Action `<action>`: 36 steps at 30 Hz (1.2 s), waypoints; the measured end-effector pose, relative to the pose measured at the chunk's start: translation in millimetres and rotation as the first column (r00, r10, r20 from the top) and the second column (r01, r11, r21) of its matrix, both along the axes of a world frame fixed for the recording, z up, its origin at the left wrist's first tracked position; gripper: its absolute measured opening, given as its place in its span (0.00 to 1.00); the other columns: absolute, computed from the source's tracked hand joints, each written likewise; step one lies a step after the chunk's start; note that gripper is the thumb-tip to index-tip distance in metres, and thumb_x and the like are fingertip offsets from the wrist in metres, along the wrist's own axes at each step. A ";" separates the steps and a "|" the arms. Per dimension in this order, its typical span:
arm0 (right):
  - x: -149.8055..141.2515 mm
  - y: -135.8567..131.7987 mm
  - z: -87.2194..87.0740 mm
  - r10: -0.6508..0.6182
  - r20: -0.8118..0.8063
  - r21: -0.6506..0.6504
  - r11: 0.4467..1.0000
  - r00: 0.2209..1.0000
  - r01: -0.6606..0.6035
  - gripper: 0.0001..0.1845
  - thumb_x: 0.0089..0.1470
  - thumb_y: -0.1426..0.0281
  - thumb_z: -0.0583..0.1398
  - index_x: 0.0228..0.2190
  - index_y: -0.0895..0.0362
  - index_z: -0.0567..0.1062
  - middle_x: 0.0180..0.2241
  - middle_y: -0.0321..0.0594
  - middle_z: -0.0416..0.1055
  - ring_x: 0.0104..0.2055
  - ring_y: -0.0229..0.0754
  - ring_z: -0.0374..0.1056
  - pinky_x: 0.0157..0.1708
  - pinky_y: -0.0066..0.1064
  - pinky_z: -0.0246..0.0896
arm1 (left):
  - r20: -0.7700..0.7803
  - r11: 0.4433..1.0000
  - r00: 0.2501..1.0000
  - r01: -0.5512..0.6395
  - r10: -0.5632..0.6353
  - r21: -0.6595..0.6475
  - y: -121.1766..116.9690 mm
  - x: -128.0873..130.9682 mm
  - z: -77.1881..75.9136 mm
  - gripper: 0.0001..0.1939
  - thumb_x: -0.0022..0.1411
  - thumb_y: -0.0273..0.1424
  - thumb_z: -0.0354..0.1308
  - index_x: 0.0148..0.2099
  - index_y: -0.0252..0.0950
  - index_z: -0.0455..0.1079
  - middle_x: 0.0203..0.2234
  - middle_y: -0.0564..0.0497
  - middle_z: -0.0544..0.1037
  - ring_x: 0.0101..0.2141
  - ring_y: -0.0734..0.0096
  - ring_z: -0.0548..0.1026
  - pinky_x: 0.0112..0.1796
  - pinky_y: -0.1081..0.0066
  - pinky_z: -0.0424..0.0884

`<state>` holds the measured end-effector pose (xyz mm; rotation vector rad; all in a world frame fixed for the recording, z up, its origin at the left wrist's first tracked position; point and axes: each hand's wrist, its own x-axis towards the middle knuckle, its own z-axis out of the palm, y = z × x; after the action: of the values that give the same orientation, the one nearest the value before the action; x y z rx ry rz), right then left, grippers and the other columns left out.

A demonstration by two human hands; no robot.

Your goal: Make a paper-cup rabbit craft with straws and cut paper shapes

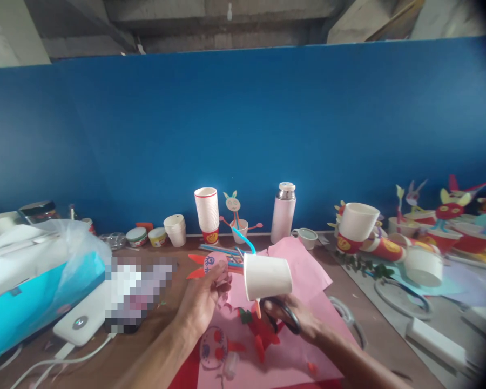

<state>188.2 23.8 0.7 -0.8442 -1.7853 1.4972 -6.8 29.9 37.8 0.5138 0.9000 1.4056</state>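
Observation:
My left hand (210,289) pinches a pink paper face (213,263) with red pointed ears. Red straws run from behind it to a white paper cup (268,276), which lies on its side in the air. A bent blue straw (246,240) sticks up from the cup, and a short orange straw (258,309) pokes out below. Just under the cup, my right hand (285,309) grips black-handled scissors (289,317); their blades are mostly hidden. Beneath are pink paper (311,324), red paper cut-outs (260,336) and another drawn face (213,348).
At the back stand stacked cups (206,209), a finished cup figure (240,231), a thermos (283,213) and a small cup (306,237). More cup figures (443,237) crowd the right. A power bank (83,321) with a cable and a blue bag (44,292) lie left.

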 end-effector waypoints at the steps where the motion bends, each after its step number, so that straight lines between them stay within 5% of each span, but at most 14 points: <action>1: 1.0 0.5 0.9 0.005 -0.001 0.009 1.000 1.000 -0.005 0.22 0.51 0.54 0.52 0.19 0.58 0.67 0.17 0.36 0.62 0.21 0.36 0.57 0.23 0.29 0.51 | -0.005 1.000 1.000 -0.017 0.017 0.007 0.2 -0.5 1.5 0.05 0.42 0.22 0.64 0.24 0.31 0.70 0.18 0.53 0.75 0.21 0.75 0.72 0.24 0.75 0.69; 5: 2.7 3.6 -2.6 -0.030 -0.029 0.004 1.000 0.999 0.030 0.22 0.53 0.55 0.49 0.19 0.58 0.67 0.17 0.36 0.63 0.21 0.36 0.56 0.24 0.29 0.51 | 0.014 0.998 0.998 -0.060 0.060 0.009 2.6 -1.8 5.9 0.06 0.41 0.21 0.64 0.25 0.31 0.70 0.18 0.53 0.75 0.21 0.75 0.72 0.23 0.75 0.68; 12: -3.7 2.7 -9.6 -0.061 -0.121 -0.096 0.994 0.991 0.050 0.21 0.52 0.55 0.52 0.36 0.61 0.66 0.18 0.34 0.63 0.20 0.35 0.58 0.22 0.26 0.51 | 0.103 0.993 0.988 -0.113 0.117 -0.043 7.8 -4.9 3.3 0.04 0.49 0.17 0.58 0.27 0.30 0.70 0.19 0.52 0.75 0.22 0.75 0.72 0.23 0.75 0.70; 19: -16.4 -3.2 -10.4 -0.363 -0.272 -0.129 0.931 0.891 0.340 0.22 0.44 0.59 0.60 0.38 0.58 0.64 0.27 0.36 0.64 0.29 0.37 0.61 0.27 0.27 0.55 | 0.148 0.989 0.982 -0.101 0.116 -0.107 5.3 2.1 1.2 0.04 0.52 0.18 0.56 0.29 0.30 0.69 0.19 0.53 0.74 0.20 0.77 0.72 0.22 0.76 0.69; 25: -29.5 -8.7 -19.1 -0.471 -0.306 -0.260 0.878 0.828 0.403 0.23 0.48 0.59 0.58 0.42 0.58 0.62 0.27 0.36 0.65 0.28 0.37 0.63 0.29 0.28 0.57 | 0.219 0.991 0.973 -0.046 0.072 -0.122 4.6 4.1 -1.8 0.04 0.54 0.21 0.55 0.29 0.33 0.68 0.20 0.53 0.74 0.21 0.77 0.72 0.22 0.77 0.70; 30: -14.9 0.4 -1.7 -0.425 0.126 0.033 0.905 0.896 0.425 0.21 0.43 0.60 0.59 0.39 0.57 0.65 0.20 0.31 0.62 0.20 0.35 0.58 0.19 0.25 0.49 | 0.189 0.994 0.976 -0.104 0.110 -0.040 8.3 -3.6 3.0 0.05 0.54 0.20 0.54 0.29 0.33 0.68 0.20 0.53 0.74 0.22 0.77 0.72 0.23 0.76 0.69; 33: -0.1 7.2 5.4 -0.537 0.408 0.388 0.834 0.738 0.393 0.16 0.44 0.64 0.57 0.38 0.55 0.67 0.22 0.33 0.67 0.25 0.37 0.62 0.23 0.26 0.49 | 0.197 0.986 0.967 -0.165 0.159 0.012 12.9 -11.0 7.2 0.05 0.55 0.20 0.54 0.30 0.32 0.68 0.20 0.52 0.74 0.21 0.77 0.71 0.23 0.76 0.68; 36: 9.6 10.7 4.7 -0.585 0.547 0.567 0.785 0.599 0.248 0.15 0.45 0.66 0.55 0.38 0.55 0.68 0.28 0.38 0.70 0.30 0.41 0.65 0.27 0.27 0.50 | 0.185 0.978 0.964 -0.203 0.192 0.044 15.9 -16.9 9.3 0.04 0.54 0.20 0.55 0.30 0.32 0.68 0.21 0.53 0.74 0.21 0.77 0.71 0.22 0.75 0.68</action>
<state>197.7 34.5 5.3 -1.6085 -2.0939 0.3928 -23.7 45.8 47.1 0.3432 0.7790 1.6382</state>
